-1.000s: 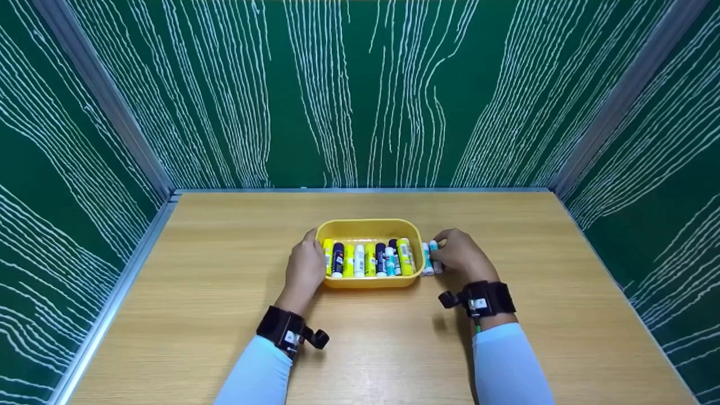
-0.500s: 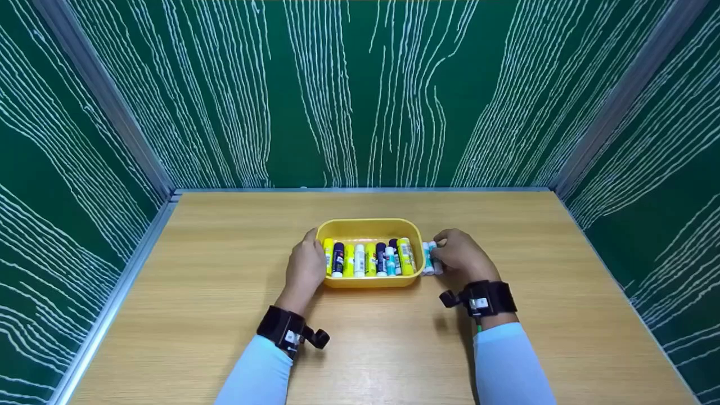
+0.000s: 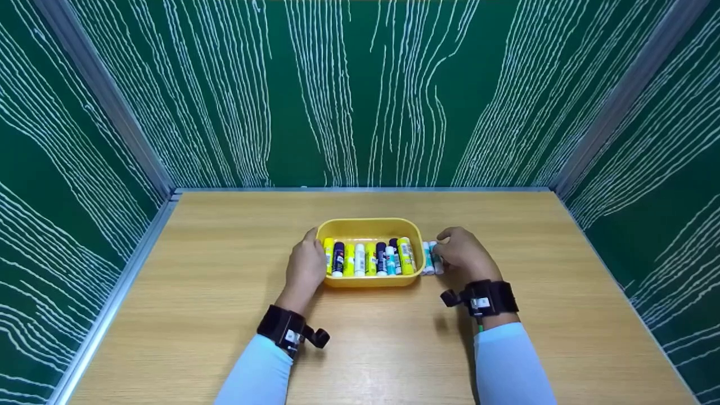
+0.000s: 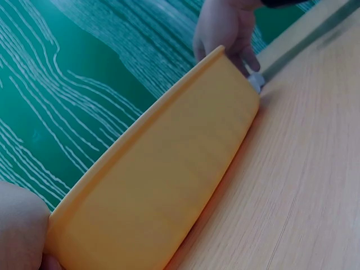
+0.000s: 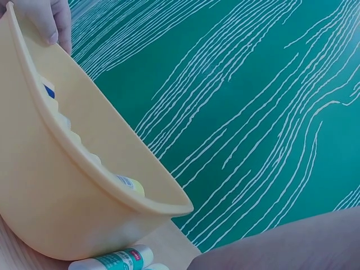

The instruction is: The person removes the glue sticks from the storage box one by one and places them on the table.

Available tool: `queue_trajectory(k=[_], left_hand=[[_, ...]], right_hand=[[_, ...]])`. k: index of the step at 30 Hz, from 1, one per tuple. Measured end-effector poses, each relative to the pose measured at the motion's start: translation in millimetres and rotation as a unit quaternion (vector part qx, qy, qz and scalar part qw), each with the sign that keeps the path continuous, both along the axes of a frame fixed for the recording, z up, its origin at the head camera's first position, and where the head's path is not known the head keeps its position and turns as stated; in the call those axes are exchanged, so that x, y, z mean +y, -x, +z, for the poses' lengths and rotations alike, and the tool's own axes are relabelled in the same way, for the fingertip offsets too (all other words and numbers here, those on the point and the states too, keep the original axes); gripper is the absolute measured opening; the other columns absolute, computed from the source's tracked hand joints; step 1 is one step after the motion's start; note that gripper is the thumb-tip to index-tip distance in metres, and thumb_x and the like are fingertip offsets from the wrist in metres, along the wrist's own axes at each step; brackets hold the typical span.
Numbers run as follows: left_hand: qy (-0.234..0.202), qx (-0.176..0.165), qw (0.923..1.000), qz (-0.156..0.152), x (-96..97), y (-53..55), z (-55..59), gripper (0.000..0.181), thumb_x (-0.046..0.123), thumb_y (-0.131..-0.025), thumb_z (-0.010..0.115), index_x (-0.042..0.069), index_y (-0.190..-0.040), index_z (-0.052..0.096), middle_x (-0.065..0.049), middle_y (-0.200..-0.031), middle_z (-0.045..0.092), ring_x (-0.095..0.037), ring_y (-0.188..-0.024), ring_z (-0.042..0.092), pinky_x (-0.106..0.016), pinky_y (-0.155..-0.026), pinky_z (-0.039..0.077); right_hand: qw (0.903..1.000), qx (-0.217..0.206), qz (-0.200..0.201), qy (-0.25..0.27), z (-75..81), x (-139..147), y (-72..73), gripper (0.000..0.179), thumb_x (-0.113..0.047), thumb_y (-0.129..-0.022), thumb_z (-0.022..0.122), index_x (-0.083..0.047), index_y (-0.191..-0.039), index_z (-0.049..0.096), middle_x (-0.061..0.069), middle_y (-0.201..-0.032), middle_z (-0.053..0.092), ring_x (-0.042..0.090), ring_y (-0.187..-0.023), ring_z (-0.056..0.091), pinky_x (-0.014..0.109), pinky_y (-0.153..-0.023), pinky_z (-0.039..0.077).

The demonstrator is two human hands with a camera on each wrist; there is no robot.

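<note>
A yellow plastic tub (image 3: 369, 283) stands on the table, with a row of glue sticks (image 3: 360, 260) inside it in yellow, dark blue, white and teal. My left hand (image 3: 305, 262) grips the tub's left end, with fingers over the rim in the right wrist view. Against the tub's right outer side lie two white-and-teal glue sticks (image 5: 121, 260) on the table. My right hand (image 3: 466, 253) is at the outer one, its thumb and fingers pointing down in the left wrist view. Whether the fingertips touch that stick is hard to see.
The wooden table (image 3: 371, 343) ends at green panels (image 3: 371, 95) with white wavy lines, at the back and both sides. Metal rails (image 3: 360, 190) border the table. Each wrist wears a black camera strap (image 3: 491, 297).
The right hand has shifted slightly back and to the right, and its fingers have loosened from the outer glue stick. The left hand and the tub stay in place.
</note>
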State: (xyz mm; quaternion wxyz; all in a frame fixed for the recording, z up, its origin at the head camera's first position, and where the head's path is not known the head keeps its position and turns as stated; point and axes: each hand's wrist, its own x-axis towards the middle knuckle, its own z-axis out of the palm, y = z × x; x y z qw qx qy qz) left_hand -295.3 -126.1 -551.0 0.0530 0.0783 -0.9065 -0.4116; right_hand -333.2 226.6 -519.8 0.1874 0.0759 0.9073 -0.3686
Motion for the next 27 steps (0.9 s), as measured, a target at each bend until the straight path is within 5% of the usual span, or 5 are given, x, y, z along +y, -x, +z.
queue_trajectory(k=[9, 17, 27], left_hand=[[-0.004, -0.009, 0.9999, 0.002, 0.7, -0.1, 2.0, 0.051, 0.020, -0.124, 0.041, 0.003, -0.171, 0.047, -0.025, -0.162, 0.065, -0.037, -0.145, 0.070, -0.055, -0.117, 0.061], [0.004, 0.001, 1.0000, 0.002, 0.7, -0.4, 2.4, 0.050, 0.018, -0.123, 0.043, 0.002, -0.170, 0.049, -0.027, -0.158, 0.067, -0.039, -0.141, 0.072, -0.056, -0.114, 0.063], [-0.005, -0.019, 0.9998, 0.007, 1.2, 0.2, 2.7, 0.051, 0.020, -0.124, 0.041, 0.003, -0.172, 0.045, -0.025, -0.165, 0.062, -0.037, -0.148, 0.067, -0.054, -0.120, 0.059]], right_hand=[[1.0000, 0.000, -0.004, -0.001, 0.6, 1, -0.3, 0.053, -0.022, -0.112, 0.062, 0.000, -0.160, 0.055, 0.022, -0.128, 0.072, 0.035, -0.109, 0.070, 0.044, -0.096, 0.059], [0.9999, 0.009, -0.009, -0.008, 6.3, 0, -3.0, 0.056, -0.025, -0.112, 0.061, 0.001, -0.161, 0.054, 0.027, -0.151, 0.064, 0.043, -0.135, 0.059, 0.068, -0.125, 0.049], [0.9996, 0.017, -0.005, -0.024, 12.1, -1, -3.7, 0.055, -0.027, -0.115, 0.059, 0.000, -0.162, 0.055, 0.028, -0.162, 0.059, 0.042, -0.138, 0.058, 0.066, -0.125, 0.050]])
